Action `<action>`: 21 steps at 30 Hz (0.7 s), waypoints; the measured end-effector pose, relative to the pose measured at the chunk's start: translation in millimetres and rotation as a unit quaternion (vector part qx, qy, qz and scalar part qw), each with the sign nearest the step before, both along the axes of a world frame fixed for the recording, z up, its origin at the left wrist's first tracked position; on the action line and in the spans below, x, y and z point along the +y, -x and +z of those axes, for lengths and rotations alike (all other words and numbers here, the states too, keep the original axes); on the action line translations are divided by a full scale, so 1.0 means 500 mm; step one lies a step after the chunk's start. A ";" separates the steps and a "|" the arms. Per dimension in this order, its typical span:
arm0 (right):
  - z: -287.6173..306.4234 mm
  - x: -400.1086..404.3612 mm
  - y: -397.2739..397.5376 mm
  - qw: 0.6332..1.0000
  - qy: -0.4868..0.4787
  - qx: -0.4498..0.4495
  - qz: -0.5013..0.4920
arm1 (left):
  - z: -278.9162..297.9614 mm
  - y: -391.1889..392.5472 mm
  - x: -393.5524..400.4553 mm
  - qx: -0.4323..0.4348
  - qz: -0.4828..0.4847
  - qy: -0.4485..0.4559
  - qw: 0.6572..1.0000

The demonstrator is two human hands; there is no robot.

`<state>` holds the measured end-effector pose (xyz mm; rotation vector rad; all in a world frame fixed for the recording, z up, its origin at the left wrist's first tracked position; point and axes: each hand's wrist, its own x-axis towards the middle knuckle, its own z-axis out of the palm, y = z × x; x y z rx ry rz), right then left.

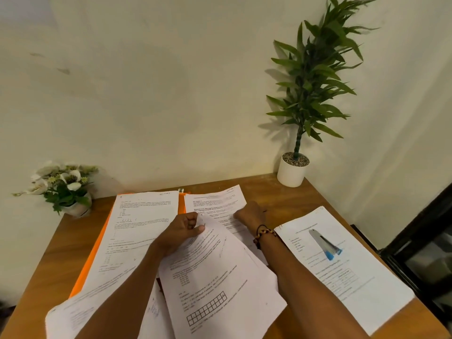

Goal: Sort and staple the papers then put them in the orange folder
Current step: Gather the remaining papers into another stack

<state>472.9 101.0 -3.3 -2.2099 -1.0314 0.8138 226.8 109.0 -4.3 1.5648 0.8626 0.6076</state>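
Left fingers (pixel 193 222) curled, thumb pinching the top corner of a loose sheet (pixel 215 272) lifted at the middle of the desk (pixel 288 201). Right fingers hidden past the knuckles, so grip hard to tell; right hand (pixel 249 214) resting on the page (pixel 215 201) lying toward the back edge, seemingly pressing or pinching its near edge. Beaded bracelet (pixel 265 234) on that wrist.

Step in hand, most likely: sorting, peeling one sheet from the heap. Best done by keeping the pinch at the corner, lifting clear before sliding, and reading the heading before choosing a pile; steadying the lower page with the right hand should stop it dragging along.

Orange folder (pixel 97 250) along the left side, mostly covered by a printed pile (pixel 139 228), only its left rim and a strip near the back showing. Stapler (pixel 324 244) on another pile (pixel 342 270) at the right side, near the right forearm. More sheets (pixel 80 311) overhanging the near edge, liable to slip off.

Open room: bare wood at the back right corner by the potted plant (pixel 293 167), and at the back left by the flowers (pixel 66 184).
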 end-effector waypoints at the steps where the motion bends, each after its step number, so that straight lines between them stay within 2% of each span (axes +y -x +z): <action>1: 0.005 0.000 0.002 1.000 0.000 0.002 -0.016 | 0.001 0.001 0.000 -0.002 0.004 0.002 1.000; 5: 0.036 -0.001 0.017 0.998 -0.013 0.054 -0.022 | -0.003 0.000 0.004 0.010 0.007 -0.001 1.000; 9: -0.019 0.027 -0.029 0.993 -0.031 0.116 -0.012 | 0.000 -0.002 0.001 0.010 -0.004 -0.001 1.000; 11: 0.001 0.007 -0.022 0.993 -0.026 0.115 -0.003 | 0.004 -0.001 0.001 0.014 0.001 -0.001 1.000; 17: 0.085 -0.048 -0.004 0.987 -0.084 0.019 0.138 | 0.018 -0.008 0.000 0.113 -0.046 -0.049 0.991; 21: 0.118 -0.067 -0.049 0.981 -0.101 -0.076 0.148 | 0.068 -0.040 0.002 0.116 -0.041 -0.093 0.988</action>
